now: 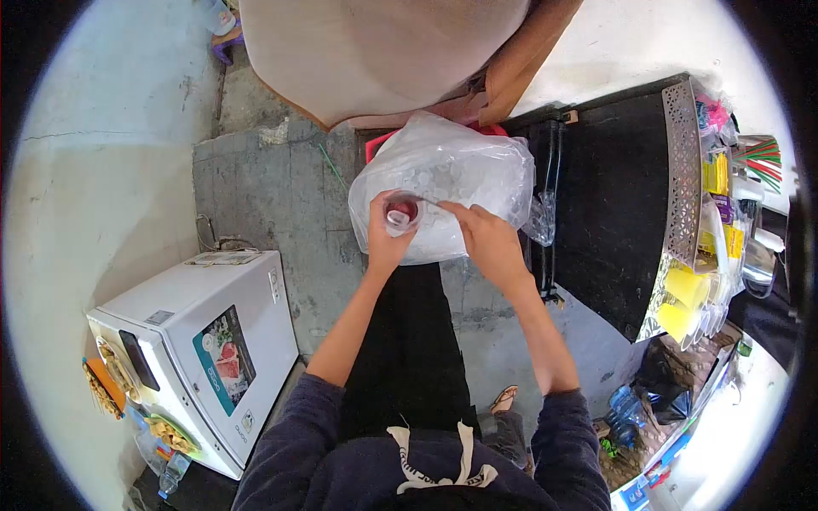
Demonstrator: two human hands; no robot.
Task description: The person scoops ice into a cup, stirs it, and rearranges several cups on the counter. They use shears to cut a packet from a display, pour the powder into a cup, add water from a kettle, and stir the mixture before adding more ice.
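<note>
Clear cup (400,213), red contents plus a pale chunk, probably ice; left hand (385,238) has fingers wrapped around it. Right hand (492,243) fingers pinch a thin spoon-like utensil (430,202) by the cup rim. Clear plastic bag (498,175) under both hands' fingers. Step looks like spooning ice in; next move calls for a steady cup. Utensil's tip unclear; red container (375,145) beyond the fingers mostly hidden by the bag.

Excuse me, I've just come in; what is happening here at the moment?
A person holds a clear cup with reddish contents in the left hand. The right hand grips a thin utensil that points towards the cup. Both hands are above a large clear plastic bag; what it holds is hard to tell. A white appliance stands off to the left.
</note>
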